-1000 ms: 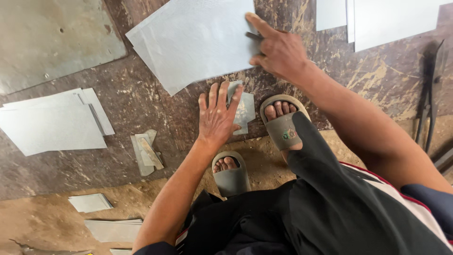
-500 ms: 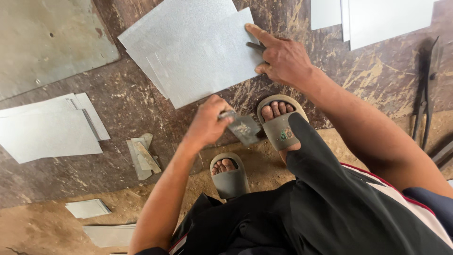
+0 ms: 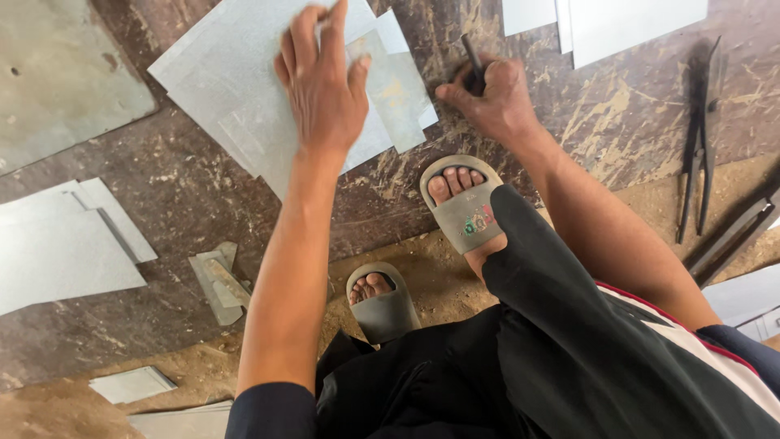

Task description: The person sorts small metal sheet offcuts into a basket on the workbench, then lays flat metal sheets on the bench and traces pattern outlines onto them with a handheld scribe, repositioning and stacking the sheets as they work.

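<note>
— Head view: left hand (image 3: 323, 77) flat, fingers spread, pressing a small metal piece (image 3: 396, 85) onto the large grey sheet (image 3: 236, 89) on the scuffed floor (image 3: 187, 203)?

— Yes. Right hand (image 3: 491, 97) just beside, fist closed round a dark marking tool (image 3: 472, 58). Grey sandal (image 3: 465, 207) below; shears (image 3: 700, 138) well apart, rightward.

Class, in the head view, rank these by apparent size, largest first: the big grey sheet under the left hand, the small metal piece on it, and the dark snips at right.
1. Big grey sheet
2. Dark snips, long but thin
3. Small metal piece, possibly comparable to the snips
</note>
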The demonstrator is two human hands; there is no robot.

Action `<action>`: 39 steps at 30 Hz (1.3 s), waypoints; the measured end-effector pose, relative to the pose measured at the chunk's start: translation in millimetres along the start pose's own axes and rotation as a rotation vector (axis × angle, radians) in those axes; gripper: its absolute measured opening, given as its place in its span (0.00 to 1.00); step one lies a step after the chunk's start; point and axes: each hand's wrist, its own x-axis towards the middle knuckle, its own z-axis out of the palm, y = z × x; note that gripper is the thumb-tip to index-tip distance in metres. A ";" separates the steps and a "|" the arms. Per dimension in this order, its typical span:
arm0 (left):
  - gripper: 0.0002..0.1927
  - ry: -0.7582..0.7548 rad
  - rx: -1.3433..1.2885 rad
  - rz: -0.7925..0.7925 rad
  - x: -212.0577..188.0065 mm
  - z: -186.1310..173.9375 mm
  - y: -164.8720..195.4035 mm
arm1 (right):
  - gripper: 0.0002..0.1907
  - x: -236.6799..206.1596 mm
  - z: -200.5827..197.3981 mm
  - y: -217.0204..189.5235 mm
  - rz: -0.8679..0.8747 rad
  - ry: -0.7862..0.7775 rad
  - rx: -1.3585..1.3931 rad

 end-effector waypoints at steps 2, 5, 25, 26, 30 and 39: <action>0.42 -0.027 0.027 0.076 -21.4 6.0 3.2 | 0.13 0.2 1.0 -1.8 -0.047 -0.002 0.053; 0.54 -0.122 0.072 0.152 -42.7 13.9 2.6 | 0.14 0.1 4.2 -9.3 -0.050 0.003 0.036; 0.54 0.019 0.100 0.186 -49.3 21.6 -20.8 | 0.21 -7.8 10.7 -14.9 -0.124 0.041 -0.236; 0.54 0.025 0.101 0.189 -49.4 21.2 -20.6 | 0.21 -8.4 11.0 -14.0 -0.123 0.040 -0.240; 0.53 0.056 0.100 0.214 -49.1 21.5 -19.4 | 0.22 -7.5 12.4 -15.3 -0.151 0.049 -0.243; 0.52 0.049 0.126 0.186 -49.8 22.5 -18.0 | 0.20 -31.7 -26.5 -44.1 -0.066 0.004 0.520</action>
